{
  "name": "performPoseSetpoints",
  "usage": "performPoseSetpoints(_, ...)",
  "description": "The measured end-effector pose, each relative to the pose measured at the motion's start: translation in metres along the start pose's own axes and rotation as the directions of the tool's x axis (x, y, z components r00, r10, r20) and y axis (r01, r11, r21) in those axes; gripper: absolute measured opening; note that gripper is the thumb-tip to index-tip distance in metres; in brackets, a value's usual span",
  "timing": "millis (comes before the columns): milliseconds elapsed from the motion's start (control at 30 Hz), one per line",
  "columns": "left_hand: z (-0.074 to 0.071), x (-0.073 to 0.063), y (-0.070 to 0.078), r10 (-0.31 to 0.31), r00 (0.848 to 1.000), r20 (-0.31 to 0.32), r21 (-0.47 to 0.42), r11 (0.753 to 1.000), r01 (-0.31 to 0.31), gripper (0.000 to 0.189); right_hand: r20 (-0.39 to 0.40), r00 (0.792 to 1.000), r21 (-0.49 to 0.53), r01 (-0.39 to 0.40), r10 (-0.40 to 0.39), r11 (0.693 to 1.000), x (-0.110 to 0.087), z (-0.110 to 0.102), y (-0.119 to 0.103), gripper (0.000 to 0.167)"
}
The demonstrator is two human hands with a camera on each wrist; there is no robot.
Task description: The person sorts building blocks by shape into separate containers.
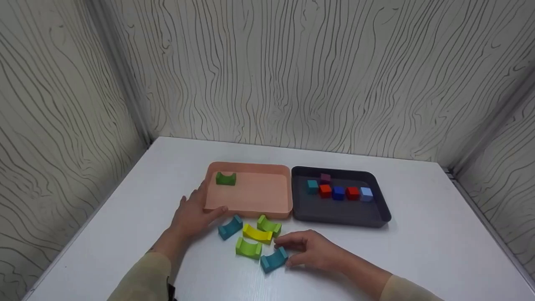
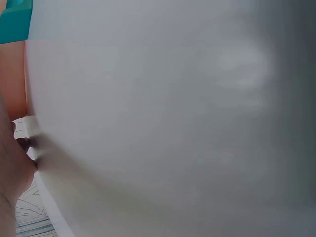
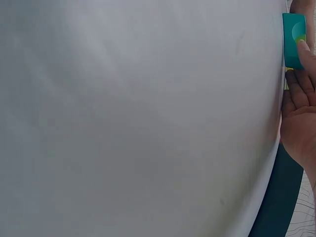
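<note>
My left hand point(image 1: 193, 215) rests against the left side of a pink tray point(image 1: 250, 212), its thumb by the front rim and fingers spread. Inside that tray stands a dark green arch block point(image 1: 226, 179). My right hand point(image 1: 315, 251) is on the table with thumb and fingers apart, beside a teal arch block point(image 1: 274, 260); the thumb is close to that block's right end. The fingertips are near a yellow arch block point(image 1: 257, 234). Around them lie a lime arch block point(image 1: 248, 248), another lime arch block point(image 1: 269, 225) and a second teal arch block point(image 1: 230, 228).
A dark grey tray point(image 1: 338, 215) stands against the pink tray's right side. It holds several small cubes, among them a light blue cube point(image 1: 366, 194) and a purple cube point(image 1: 325, 179). Patterned wall panels point(image 1: 267, 75) enclose the white table point(image 1: 434, 234) at the back and sides.
</note>
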State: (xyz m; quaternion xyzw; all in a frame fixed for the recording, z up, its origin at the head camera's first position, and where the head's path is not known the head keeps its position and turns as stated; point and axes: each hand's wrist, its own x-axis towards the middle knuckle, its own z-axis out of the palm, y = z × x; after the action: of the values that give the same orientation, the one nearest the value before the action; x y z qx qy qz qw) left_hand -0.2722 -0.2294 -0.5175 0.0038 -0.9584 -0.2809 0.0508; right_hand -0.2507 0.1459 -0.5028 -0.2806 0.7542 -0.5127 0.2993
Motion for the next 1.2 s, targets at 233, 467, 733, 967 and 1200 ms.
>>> performPoseSetpoints(233,-0.0015,-0.0002,0.0012,0.004,1.0,-0.001,-0.007,1.0,-0.004,0.117,-0.015,1.0,-0.004,-0.01,0.009,1.0,0.0001,0.0005,-0.0004,0.049)
performPoseSetpoints(467,0.0011,0.001,-0.0019,0.011,1.0,0.001,0.005,1.0,-0.011,0.115,-0.017,1.0,-0.024,-0.022,0.021,0.999,0.0008,0.0008,-0.0011,0.047)
performPoseSetpoints(733,0.0031,0.0018,-0.0051,0.022,1.0,-0.006,0.002,1.0,-0.022,0.115,-0.007,1.0,-0.034,-0.014,0.014,0.999,0.0012,0.0007,-0.0006,0.044)
performPoseSetpoints(967,0.003,0.0011,-0.0053,0.027,1.0,-0.004,-0.01,1.0,-0.027,0.116,0.006,1.0,-0.064,-0.006,0.007,0.998,-0.0001,0.0003,-0.0014,0.036)
performPoseSetpoints(1200,0.0019,-0.0001,-0.0044,0.018,1.0,0.002,-0.01,1.0,-0.018,0.116,0.002,1.0,-0.032,-0.014,0.014,0.999,0.0006,0.0008,-0.0015,0.034)
